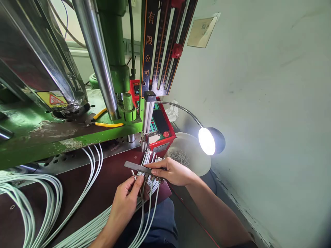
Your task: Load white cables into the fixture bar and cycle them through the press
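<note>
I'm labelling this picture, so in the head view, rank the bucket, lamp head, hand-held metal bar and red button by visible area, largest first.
1. Bucket
2. Lamp head
3. Metal bar, partly covered
4. Red button

Apparent size only.

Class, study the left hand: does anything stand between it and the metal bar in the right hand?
Nothing visible does: the left hand is close beside the metal bar, with only the cable end it pinches near the bar's edge.

Both hands (126, 196) (177, 172) pinch close together, forearms angled inward.
</note>
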`<state>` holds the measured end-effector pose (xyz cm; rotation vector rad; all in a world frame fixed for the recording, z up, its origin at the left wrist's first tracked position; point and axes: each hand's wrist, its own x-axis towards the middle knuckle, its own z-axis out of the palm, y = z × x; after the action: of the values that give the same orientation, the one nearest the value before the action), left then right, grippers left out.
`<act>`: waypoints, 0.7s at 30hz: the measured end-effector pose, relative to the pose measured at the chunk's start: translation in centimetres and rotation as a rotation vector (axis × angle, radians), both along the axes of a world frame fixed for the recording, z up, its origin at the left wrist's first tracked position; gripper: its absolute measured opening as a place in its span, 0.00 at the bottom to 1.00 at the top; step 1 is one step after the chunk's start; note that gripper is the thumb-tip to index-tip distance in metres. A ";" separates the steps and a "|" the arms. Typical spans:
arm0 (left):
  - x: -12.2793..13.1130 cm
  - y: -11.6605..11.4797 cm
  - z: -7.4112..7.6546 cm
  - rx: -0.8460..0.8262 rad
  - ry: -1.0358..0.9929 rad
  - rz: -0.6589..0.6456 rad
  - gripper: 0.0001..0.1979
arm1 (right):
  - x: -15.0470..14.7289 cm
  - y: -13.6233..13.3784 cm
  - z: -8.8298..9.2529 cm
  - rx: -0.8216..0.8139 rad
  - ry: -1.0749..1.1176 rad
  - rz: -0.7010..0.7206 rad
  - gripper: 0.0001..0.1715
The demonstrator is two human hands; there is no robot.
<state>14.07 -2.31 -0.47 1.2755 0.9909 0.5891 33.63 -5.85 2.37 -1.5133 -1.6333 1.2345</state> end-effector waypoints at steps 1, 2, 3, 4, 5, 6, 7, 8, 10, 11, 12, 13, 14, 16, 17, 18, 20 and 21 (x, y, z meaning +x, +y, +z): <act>-0.3 0.2 0.2 0.019 0.028 0.050 0.17 | 0.1 0.0 -0.1 0.001 -0.010 -0.002 0.24; -0.5 0.3 0.5 0.022 0.034 0.107 0.15 | 0.2 0.0 -0.1 0.001 -0.017 0.000 0.25; -0.7 0.4 0.7 0.003 0.012 0.155 0.14 | 0.3 0.0 -0.1 0.000 -0.023 0.003 0.25; -0.8 0.6 1.0 -0.039 -0.042 0.189 0.14 | 0.4 0.0 -0.2 -0.003 -0.025 0.005 0.24; -0.9 0.7 1.2 -0.096 -0.117 0.207 0.15 | 0.5 0.1 -0.1 -0.009 -0.026 0.004 0.24; -0.9 0.7 1.4 -0.150 -0.196 0.220 0.16 | 0.6 0.1 -0.1 -0.019 -0.025 0.002 0.24; -0.9 0.8 1.6 -0.187 -0.260 0.232 0.17 | 0.7 0.1 -0.1 -0.033 -0.021 -0.001 0.23; -0.8 0.8 1.8 -0.200 -0.293 0.237 0.17 | 0.8 0.1 0.0 -0.047 -0.015 -0.007 0.23; -0.8 0.7 1.9 -0.173 -0.256 0.215 0.17 | 0.9 0.0 0.2 -0.062 -0.012 -0.029 0.23; -0.8 0.7 1.9 -0.144 -0.200 0.183 0.16 | 0.9 0.0 0.3 -0.060 -0.018 -0.043 0.22; -0.8 0.6 1.8 -0.109 -0.135 0.145 0.15 | 0.9 0.0 0.5 -0.054 -0.027 -0.058 0.22; -0.8 0.5 1.7 -0.078 -0.074 0.102 0.15 | 0.8 0.0 0.6 -0.046 -0.038 -0.071 0.22; -0.8 0.5 1.5 -0.054 -0.025 0.059 0.16 | 0.8 -0.1 0.8 -0.039 -0.049 -0.078 0.22; -0.8 0.3 1.2 -0.037 0.034 -0.008 0.19 | 0.6 -0.1 1.0 -0.033 -0.059 -0.081 0.22; -0.8 0.3 1.1 -0.038 0.047 -0.026 0.20 | 0.5 -0.1 1.1 -0.033 -0.058 -0.080 0.23; -0.8 0.3 1.0 -0.040 0.054 -0.035 0.21 | 0.4 -0.1 1.1 -0.035 -0.057 -0.078 0.23; -0.8 0.2 0.9 -0.043 0.055 -0.036 0.21 | 0.2 0.0 0.9 -0.043 -0.047 -0.068 0.23; -0.8 0.3 0.9 -0.049 0.049 -0.037 0.21 | 0.1 0.0 0.8 -0.047 -0.039 -0.059 0.24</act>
<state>13.26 -2.06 0.47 1.2675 1.0144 0.5042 33.77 -5.87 3.15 -1.6121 -1.5825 1.2272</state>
